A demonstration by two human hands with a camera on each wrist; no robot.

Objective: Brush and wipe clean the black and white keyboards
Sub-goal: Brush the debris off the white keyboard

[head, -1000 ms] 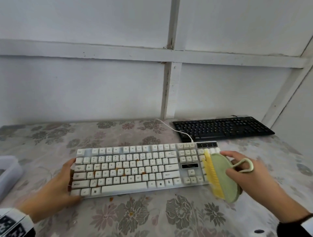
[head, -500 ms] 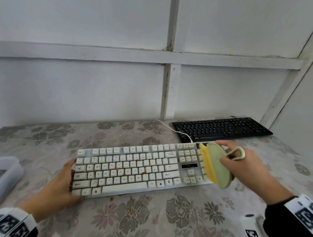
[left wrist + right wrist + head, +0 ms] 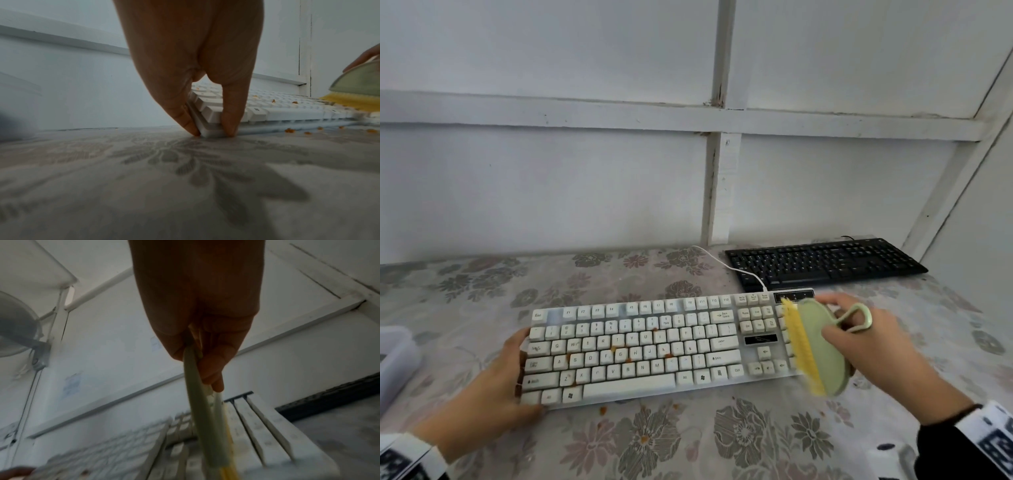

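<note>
Now | white keyboard [image 3: 640, 346] lengthwise left-right | brush [image 3: 816, 346] bristles facing left

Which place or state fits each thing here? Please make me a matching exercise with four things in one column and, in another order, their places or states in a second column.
Things:
1. white keyboard
2. black keyboard
3. brush
4. plastic container

Places or states:
a. at the table's left edge
b. gripped by the right hand
c. orange crumbs between its keys, left hand holding its end
d. far right, near the wall

Pairs: 1-c, 2-d, 3-b, 4-a
</note>
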